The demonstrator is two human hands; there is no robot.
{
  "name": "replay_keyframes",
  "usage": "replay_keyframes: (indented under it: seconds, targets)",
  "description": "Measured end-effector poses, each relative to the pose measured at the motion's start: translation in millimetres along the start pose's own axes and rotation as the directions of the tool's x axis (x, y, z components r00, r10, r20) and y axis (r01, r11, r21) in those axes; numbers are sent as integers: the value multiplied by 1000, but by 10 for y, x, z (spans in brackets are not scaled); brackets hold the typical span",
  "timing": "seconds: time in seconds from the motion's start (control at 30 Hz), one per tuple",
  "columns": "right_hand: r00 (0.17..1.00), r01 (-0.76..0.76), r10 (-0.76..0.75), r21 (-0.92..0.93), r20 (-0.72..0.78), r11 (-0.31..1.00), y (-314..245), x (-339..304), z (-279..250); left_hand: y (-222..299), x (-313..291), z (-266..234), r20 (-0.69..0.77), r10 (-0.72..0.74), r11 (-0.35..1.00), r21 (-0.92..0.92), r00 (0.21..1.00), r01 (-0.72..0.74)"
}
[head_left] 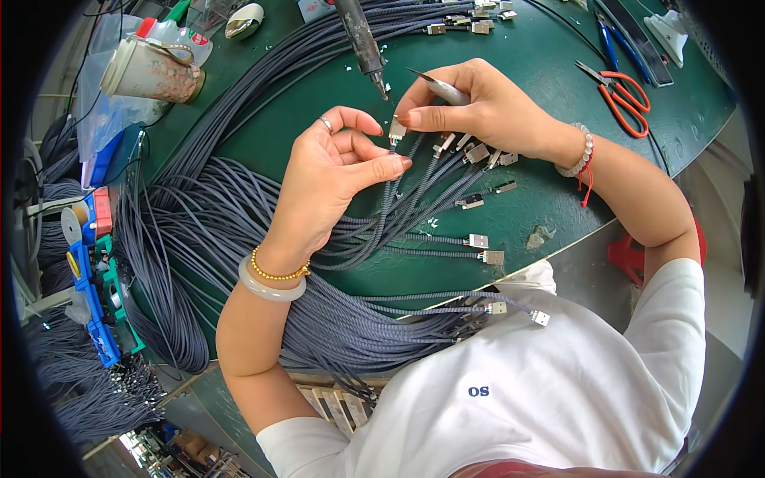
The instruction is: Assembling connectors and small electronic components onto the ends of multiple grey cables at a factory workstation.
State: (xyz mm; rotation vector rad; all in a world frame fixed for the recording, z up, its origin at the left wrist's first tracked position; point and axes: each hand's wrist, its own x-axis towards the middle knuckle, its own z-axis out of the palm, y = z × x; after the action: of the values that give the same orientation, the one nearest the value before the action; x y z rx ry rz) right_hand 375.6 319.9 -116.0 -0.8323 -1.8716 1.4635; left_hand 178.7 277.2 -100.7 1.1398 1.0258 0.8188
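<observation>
My left hand (323, 171) is closed in a pinch around the braided grey end of a USB cable, just below its plug. A metal USB plug (396, 127) stands up from that end, and the thumb and fingertips of my right hand (486, 111) grip it. Tucked in the same right hand is a pointed silver tool, apparently tweezers (446, 89), its dark tip toward the upper left. Just above both hands hangs a soldering iron (365, 48), its tip apart from the plug. More USB plugs (476, 153) on grey cables lie below my right hand.
A thick bundle of grey cables (231, 199) sweeps across the green table (558, 183). Orange-handled cutters (625, 103) and blue-handled pliers (610, 44) lie at right. A lidded cup (151, 72) and a computer mouse (244, 21) are at upper left; blue bins (92, 299) line the left.
</observation>
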Motion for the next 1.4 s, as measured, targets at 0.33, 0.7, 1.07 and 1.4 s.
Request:
replay_keyframes:
  seconds: [0.33,0.7,1.07,1.4]
  targets:
    - [999,32,-32,11,9,999,-23,-47,-70,23,36,78,1,0,1000,-1,1000,0]
    - [996,-4,17,-139,91,990,-901,-487,136,582,-831,329,24,29,917,396,999,-36]
    - [721,109,116,-277,683,955,-2166,-1164,752,1081,-2788,315,507,31,592,684,861,-425]
    - [891,67,102,-348,443,935,-2327,-1336,809,1312,-2894,10,182,451,288,897,874,-335]
